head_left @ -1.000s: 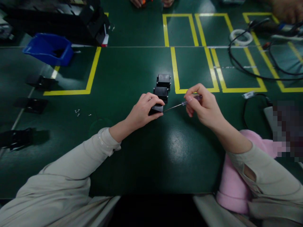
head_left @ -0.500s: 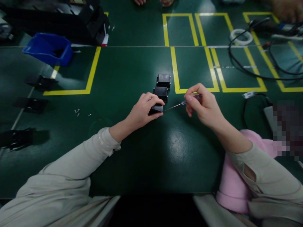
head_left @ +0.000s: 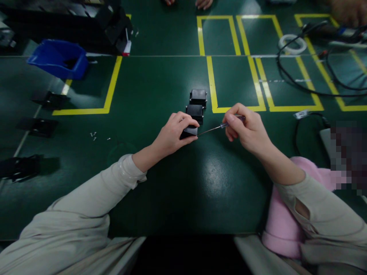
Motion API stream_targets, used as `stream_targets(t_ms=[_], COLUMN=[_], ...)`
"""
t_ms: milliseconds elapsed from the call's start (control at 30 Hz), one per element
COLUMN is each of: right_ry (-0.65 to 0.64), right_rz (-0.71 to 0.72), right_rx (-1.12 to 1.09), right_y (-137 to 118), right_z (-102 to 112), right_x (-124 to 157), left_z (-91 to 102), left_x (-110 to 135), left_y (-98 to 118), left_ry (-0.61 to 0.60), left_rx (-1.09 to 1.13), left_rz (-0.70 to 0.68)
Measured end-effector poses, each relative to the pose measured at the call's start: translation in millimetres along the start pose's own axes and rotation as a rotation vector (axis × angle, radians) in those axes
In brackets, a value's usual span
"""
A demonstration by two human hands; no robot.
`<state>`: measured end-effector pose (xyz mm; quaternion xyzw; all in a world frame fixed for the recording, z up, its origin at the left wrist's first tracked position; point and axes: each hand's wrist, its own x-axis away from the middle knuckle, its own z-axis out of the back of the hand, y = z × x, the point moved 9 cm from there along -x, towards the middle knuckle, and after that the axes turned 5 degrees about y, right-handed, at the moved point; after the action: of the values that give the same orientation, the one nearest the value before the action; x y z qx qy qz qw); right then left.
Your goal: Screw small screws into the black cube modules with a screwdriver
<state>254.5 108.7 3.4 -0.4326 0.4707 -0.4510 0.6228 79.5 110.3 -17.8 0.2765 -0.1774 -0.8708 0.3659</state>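
My left hand (head_left: 175, 131) grips a small black box (head_left: 189, 132) on the green table, fingers on its far side and thumb on the near side. In my right hand (head_left: 245, 124) is a screwdriver (head_left: 222, 125) with a clear purplish handle, pinched between thumb and fingers. Its thin shaft slants down to the left, and the tip meets the right edge of the box near my left thumb. Any screw at the tip is too small to make out. Just beyond stand two similar black boxes (head_left: 195, 112) in a row, with small metal screws on their right sides.
Several loose screws (head_left: 93, 136) lie left of my left hand. Farther left are black parts (head_left: 38, 126) and a blue bin (head_left: 59, 59). A pink cloth item (head_left: 282, 225) lies under my right forearm. Black cables (head_left: 298, 86) cross the right side. Another person's hands (head_left: 203, 4) show at the far edge.
My right hand's fingers have shifted slightly on the screwdriver handle. My left hand and the box stay in place. The other person's hand at the far edge has moved a little.
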Motion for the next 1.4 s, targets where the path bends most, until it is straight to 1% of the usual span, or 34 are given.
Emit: stream_targets(t_ms=[233, 433, 700, 867, 1033, 1200, 1400], right_ry=[0.001, -0.006, -0.003, -0.015, 0.011, -0.014, 0.000], right_rz=[-0.028, 0.003, -0.013, 0.022, 0.000, 0.009, 0.000], right_rx=[-0.016, -0.021, -0.003, 0.034, 0.027, 0.010, 0.014], right_y=[2.6, 0.5, -0.8, -2.6, -1.8, -2.0, -2.4], right_z=[0.1, 0.4, 0.6, -0.9, 1.0, -0.5, 0.4], right_x=[0.1, 0.0, -0.1, 0.4, 0.5, 0.4, 0.5], left_z=[-0.1, 1.4, 0.3, 0.8, 1.1, 1.0, 0.3], left_x=[-0.9, -0.8, -0.5, -0.4, -0.2, -0.4, -0.7], left_y=[-0.6, 1.5, 0.4, 0.4, 0.1, -0.6, -0.5], left_ry=[0.001, 0.019, 0.009, 0.008, 0.011, 0.005, -0.010], left_rx=[-0.005, -0.009, 0.000, 0.006, -0.002, -0.011, -0.009], left_rz=[0.000, -0.023, -0.010, -0.011, -0.013, -0.002, 0.012])
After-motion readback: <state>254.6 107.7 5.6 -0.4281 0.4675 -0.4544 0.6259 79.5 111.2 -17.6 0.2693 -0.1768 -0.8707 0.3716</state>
